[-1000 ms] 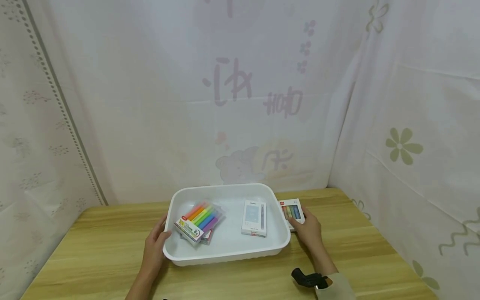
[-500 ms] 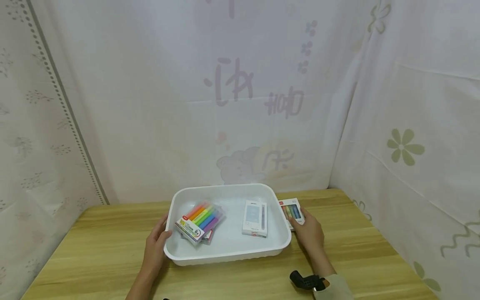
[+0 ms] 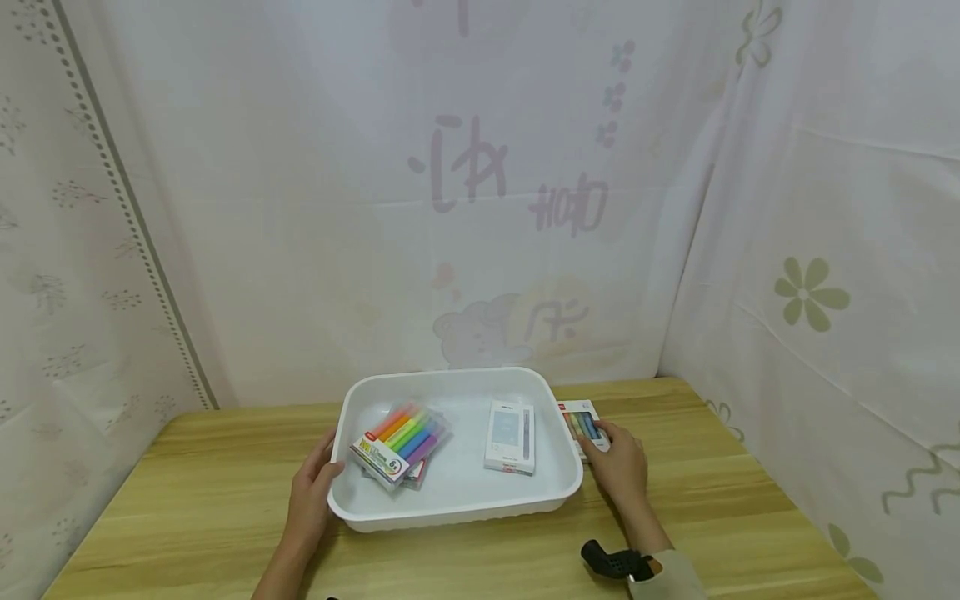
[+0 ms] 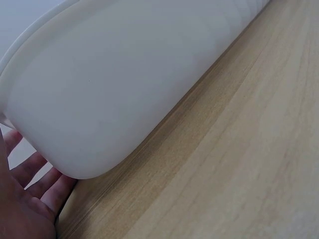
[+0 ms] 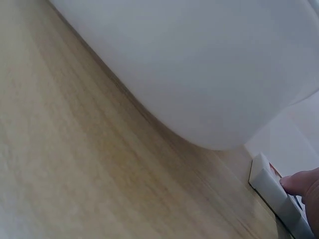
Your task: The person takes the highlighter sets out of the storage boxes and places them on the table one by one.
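Observation:
A white plastic tray [image 3: 450, 512] lies on the wooden table. At its left end my left hand [image 3: 309, 492] holds the side, thumb at the rim and fingers along the outer wall; the left wrist view shows the fingers [image 4: 47, 186] against the tray. Just right of the tray, my right hand [image 3: 621, 467] grips a white box [image 3: 583, 407] whose window shows coloured sticks, perhaps crayons or pens. In the right wrist view the thumb [image 5: 298, 182] presses on top of this box. The tray partly hides the box's left side.
Inside the tray, a clear pack of rainbow highlighters [image 3: 405, 437] lies over another pack [image 3: 416, 477], mostly covered. A white box with a pale blue panel [image 3: 510, 437] lies at the tray's right. A patterned white curtain [image 3: 337, 208] hangs behind the table [image 3: 210, 500].
My right fingers have shifted slightly on the windowed box, now further over its right edge, and the box has turned a little. My left hand and the tray stay still.

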Demonstrator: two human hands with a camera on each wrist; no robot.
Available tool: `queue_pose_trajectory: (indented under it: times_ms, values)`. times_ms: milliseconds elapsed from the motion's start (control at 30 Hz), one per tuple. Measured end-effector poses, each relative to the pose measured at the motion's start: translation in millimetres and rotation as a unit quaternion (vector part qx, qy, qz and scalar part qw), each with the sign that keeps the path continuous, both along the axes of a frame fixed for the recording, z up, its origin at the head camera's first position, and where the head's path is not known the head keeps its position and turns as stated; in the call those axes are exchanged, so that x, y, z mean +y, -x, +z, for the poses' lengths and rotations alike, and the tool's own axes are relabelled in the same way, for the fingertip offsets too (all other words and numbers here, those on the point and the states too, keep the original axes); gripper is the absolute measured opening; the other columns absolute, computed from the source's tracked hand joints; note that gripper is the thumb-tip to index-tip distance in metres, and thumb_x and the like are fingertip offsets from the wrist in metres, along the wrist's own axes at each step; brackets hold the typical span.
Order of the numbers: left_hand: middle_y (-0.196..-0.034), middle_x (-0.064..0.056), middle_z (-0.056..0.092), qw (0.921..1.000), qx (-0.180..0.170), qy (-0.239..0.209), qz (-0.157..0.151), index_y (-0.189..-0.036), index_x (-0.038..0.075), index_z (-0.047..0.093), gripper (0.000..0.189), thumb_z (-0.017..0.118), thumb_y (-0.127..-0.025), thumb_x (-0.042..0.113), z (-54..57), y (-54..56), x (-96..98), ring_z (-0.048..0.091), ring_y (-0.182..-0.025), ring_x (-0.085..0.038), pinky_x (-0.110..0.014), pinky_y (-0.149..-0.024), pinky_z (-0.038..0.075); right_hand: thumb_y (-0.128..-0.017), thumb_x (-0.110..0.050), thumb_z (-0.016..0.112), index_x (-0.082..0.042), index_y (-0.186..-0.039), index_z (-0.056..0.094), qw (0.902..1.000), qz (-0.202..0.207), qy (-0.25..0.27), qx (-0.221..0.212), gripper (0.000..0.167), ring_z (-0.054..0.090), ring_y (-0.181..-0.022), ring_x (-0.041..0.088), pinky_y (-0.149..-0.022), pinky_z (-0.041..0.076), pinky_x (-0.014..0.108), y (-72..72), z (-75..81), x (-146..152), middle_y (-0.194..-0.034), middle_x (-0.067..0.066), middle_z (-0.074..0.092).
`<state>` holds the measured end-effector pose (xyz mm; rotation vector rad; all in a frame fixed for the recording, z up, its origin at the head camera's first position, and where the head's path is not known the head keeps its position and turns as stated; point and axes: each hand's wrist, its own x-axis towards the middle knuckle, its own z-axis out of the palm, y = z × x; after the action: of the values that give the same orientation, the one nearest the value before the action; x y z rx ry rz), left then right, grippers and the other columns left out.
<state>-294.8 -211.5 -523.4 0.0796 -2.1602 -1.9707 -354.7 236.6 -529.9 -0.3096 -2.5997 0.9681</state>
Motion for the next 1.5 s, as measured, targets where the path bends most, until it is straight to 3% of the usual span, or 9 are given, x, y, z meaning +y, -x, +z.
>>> queue_pose_trajectory:
  times_ms: [200,367,567,667,933,1067,1167,1367,1500]
  values:
    - [-0.154,-0.027,0.045,1.0000,0.001,0.002,0.006,-0.156,0.012,0.039,0.055,0.044,-0.101,0.009,-0.6,-0.9,0.6,0.058,-0.109,0.004,-0.016,-0.085,0.052,-0.092,-0.031,0.071,0.002,-0.135,0.061,0.9999,0.002,0.008,-0.009,0.055,0.056,-0.118,0.046,-0.093,0.043,0.057,0.0,0.8,0.8,-0.134,0.031,0.060]
    - [-0.155,-0.024,0.045,1.0000,-0.006,0.000,0.006,-0.156,0.014,0.040,0.055,0.045,-0.101,0.010,-1.7,0.3,0.6,0.056,-0.107,0.010,-0.014,-0.086,0.051,-0.094,-0.032,0.069,0.001,-0.135,0.061,0.9996,0.006,0.024,-0.011,0.053,0.058,-0.121,0.046,-0.097,0.046,0.059,-0.2,2.1,2.2,-0.133,0.030,0.061]
    - [-0.155,-0.024,0.045,1.0000,0.001,0.002,0.004,-0.156,0.014,0.040,0.055,0.045,-0.101,0.009,-1.6,0.6,1.6,0.055,-0.107,0.013,-0.014,-0.087,0.051,-0.098,-0.032,0.063,-0.001,-0.138,0.058,0.9965,0.010,0.082,-0.016,0.050,0.059,-0.119,0.042,-0.096,0.048,0.055,-2.7,8.6,5.1,-0.134,0.029,0.061]
    - [-0.155,-0.024,0.045,1.0000,-0.001,0.005,0.004,-0.156,0.015,0.040,0.055,0.045,-0.101,0.010,-1.5,0.3,1.8,0.057,-0.111,0.008,-0.014,-0.087,0.050,-0.099,-0.032,0.062,-0.002,-0.139,0.058,0.9941,0.015,0.105,-0.021,0.050,0.057,-0.124,0.042,-0.100,0.048,0.055,-4.3,13.9,6.6,-0.140,0.028,0.058]
    - [-0.155,-0.024,0.045,1.0000,-0.004,0.006,0.007,-0.155,0.015,0.041,0.055,0.045,-0.101,0.010,-2.3,0.7,1.2,0.056,-0.107,0.011,-0.014,-0.087,0.051,-0.097,-0.044,0.062,-0.008,-0.141,0.058,0.9857,0.007,0.161,-0.048,0.056,0.053,-0.120,0.029,-0.083,0.045,0.025,-6.9,32.3,4.1,-0.137,0.018,0.058]
    - [-0.156,-0.024,0.045,0.9999,-0.005,0.006,0.009,-0.156,0.014,0.040,0.055,0.045,-0.101,0.010,-1.8,0.5,0.8,0.055,-0.106,0.012,-0.013,-0.087,0.050,-0.098,-0.040,0.063,-0.006,-0.138,0.060,0.9888,0.030,0.142,-0.032,0.053,0.057,-0.119,0.031,-0.081,0.047,0.023,-8.6,43.3,0.2,-0.135,0.019,0.062]
    - [-0.156,-0.023,0.045,0.9999,-0.006,0.006,0.011,-0.156,0.015,0.041,0.055,0.045,-0.101,0.010,-0.9,0.8,0.8,0.058,-0.111,0.005,-0.014,-0.086,0.051,-0.099,-0.036,0.064,-0.005,-0.135,0.063,0.9933,0.055,0.101,-0.009,0.048,0.062,-0.118,0.034,-0.082,0.052,0.026,-10.5,50.7,-2.3,-0.135,0.019,0.065]
    - [-0.157,-0.023,0.044,0.9999,-0.006,0.014,0.005,-0.157,0.018,0.039,0.055,0.044,-0.102,0.012,0.8,1.0,1.7,0.054,-0.130,-0.031,-0.015,-0.086,0.051,-0.099,-0.040,0.062,-0.008,-0.137,0.062,0.9924,0.091,0.082,-0.012,0.050,0.061,-0.122,0.035,-0.091,0.056,0.042,-16.9,65.5,-7.8,-0.139,0.017,0.063]
    - [-0.156,-0.023,0.045,0.9999,-0.004,0.013,0.008,-0.156,0.016,0.039,0.055,0.044,-0.102,0.011,0.2,1.2,0.5,0.055,-0.129,-0.029,-0.016,-0.086,0.051,-0.098,-0.038,0.064,-0.006,-0.135,0.063,0.9915,0.108,0.072,-0.002,0.049,0.062,-0.122,0.036,-0.095,0.055,0.048,-21.0,75.1,-16.2,-0.138,0.018,0.064]
